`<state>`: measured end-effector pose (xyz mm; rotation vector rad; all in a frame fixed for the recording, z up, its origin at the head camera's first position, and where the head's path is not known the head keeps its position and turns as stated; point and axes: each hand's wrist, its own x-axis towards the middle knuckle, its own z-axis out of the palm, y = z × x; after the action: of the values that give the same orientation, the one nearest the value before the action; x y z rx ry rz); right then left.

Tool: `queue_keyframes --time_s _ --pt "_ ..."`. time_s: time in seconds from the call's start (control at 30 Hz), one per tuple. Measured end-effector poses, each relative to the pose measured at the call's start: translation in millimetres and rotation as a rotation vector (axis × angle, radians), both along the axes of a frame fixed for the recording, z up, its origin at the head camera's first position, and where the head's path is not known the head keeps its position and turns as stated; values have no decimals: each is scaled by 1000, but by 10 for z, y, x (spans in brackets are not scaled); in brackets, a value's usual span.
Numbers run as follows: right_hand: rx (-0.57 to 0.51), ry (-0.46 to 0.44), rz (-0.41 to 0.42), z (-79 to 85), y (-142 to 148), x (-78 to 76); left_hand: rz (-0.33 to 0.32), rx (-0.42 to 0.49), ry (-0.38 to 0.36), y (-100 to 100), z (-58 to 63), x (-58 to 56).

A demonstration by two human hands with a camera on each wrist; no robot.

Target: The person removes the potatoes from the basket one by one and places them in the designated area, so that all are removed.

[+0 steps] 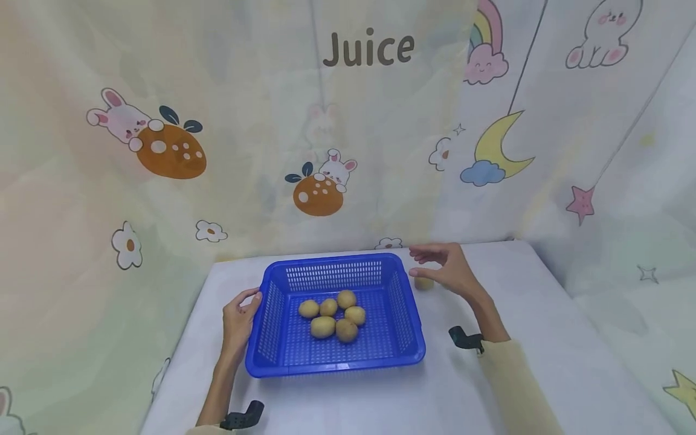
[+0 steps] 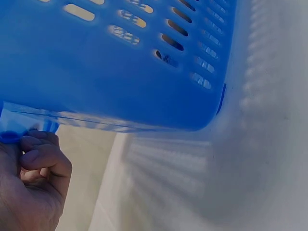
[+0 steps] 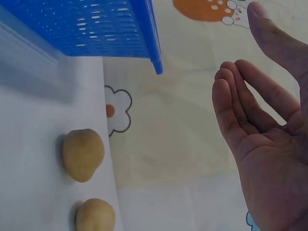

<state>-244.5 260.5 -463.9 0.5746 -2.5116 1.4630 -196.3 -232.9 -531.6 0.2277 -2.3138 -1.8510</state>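
A blue plastic basket [image 1: 388, 356] with slotted walls stands on the white table, and several potatoes [image 1: 323, 327] lie together on its floor. At its left side, my left hand [image 1: 237, 323] grips the rim; in the left wrist view the curled fingers [image 2: 47, 156] meet the basket's edge [image 2: 96, 82]. My right hand [image 1: 447, 269] hovers just beyond the right rim, fingers and thumb spread apart with nothing between them. Below it sits a potato [image 1: 423, 283], partly covered by the hand. Two potatoes, one farther [image 3: 83, 155] and one nearer [image 3: 95, 215], show on the table in the right wrist view.
A white cloth covers the table [image 1: 522, 302]. Behind it hangs a printed curtain [image 1: 244, 199] with rabbits, flowers and a moon, close to the table's back edge. Dark wrist mounts [image 1: 464, 338] sit on both forearms.
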Motion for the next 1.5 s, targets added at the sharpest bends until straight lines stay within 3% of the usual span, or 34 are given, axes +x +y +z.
queue_keyframes --time_s 0.2,0.47,0.67,0.93,1.1,1.33,1.5 --pt "10 -1 24 84 -148 -68 26 -2 16 -33 57 -24" --pt "49 18 68 336 -321 -115 9 -4 40 -21 201 -89" --pt "82 5 105 393 -405 -107 -12 -43 31 22 160 -50" --pt "103 23 97 356 -478 -19 -5 -82 -1 -32 34 65" --pt "90 12 56 271 -494 42 -38 -98 16 -42 20 37" --pt "78 21 86 188 -549 46 -7 -80 18 -30 2 88" --pt "70 43 91 203 -601 22 -19 -73 26 -40 -3 65"
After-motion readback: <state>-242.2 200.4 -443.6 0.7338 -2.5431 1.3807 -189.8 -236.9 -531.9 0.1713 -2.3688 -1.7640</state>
